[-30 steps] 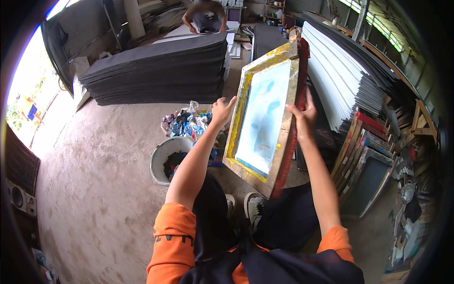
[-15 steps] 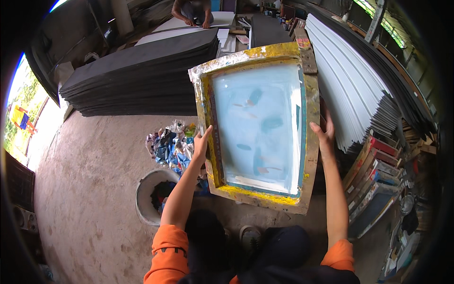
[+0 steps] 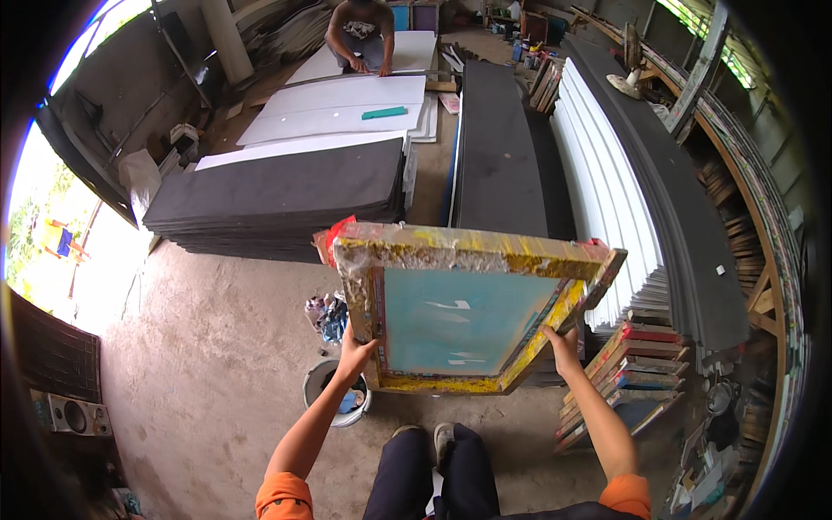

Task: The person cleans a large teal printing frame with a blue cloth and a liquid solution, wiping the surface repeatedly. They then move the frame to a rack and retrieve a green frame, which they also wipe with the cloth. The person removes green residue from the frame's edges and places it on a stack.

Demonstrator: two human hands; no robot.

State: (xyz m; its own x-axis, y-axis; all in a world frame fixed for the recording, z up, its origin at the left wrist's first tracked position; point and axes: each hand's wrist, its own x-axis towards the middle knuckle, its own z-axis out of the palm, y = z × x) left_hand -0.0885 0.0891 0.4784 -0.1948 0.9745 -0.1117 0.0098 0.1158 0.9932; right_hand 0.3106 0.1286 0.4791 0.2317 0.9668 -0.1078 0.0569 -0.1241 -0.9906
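Held out in front of me is a screen-printing frame (image 3: 459,325), its wooden border smeared with yellow and white paint around a pale blue-green mesh. My left hand (image 3: 355,354) grips its near left side, thumb on the wood. On the near right side, my right hand (image 3: 565,348) is closed around the border. The frame is tilted, with its far edge raised. Something red (image 3: 334,238) shows at its far left corner. The fingers behind the wood are partly hidden on both hands.
A bucket (image 3: 353,419) and a heap of rags (image 3: 327,316) are on the floor to the left. Stacked dark sheets (image 3: 277,186) lie ahead; white sheets (image 3: 598,191) and paint-stained frames (image 3: 624,373) stand right. Another person (image 3: 360,39) crouches over white boards (image 3: 329,108).
The frame has come lower and tipped so that its far edge rises and its mesh looks foreshortened. Both hands still hold it. My view has lifted, showing more of the far room.
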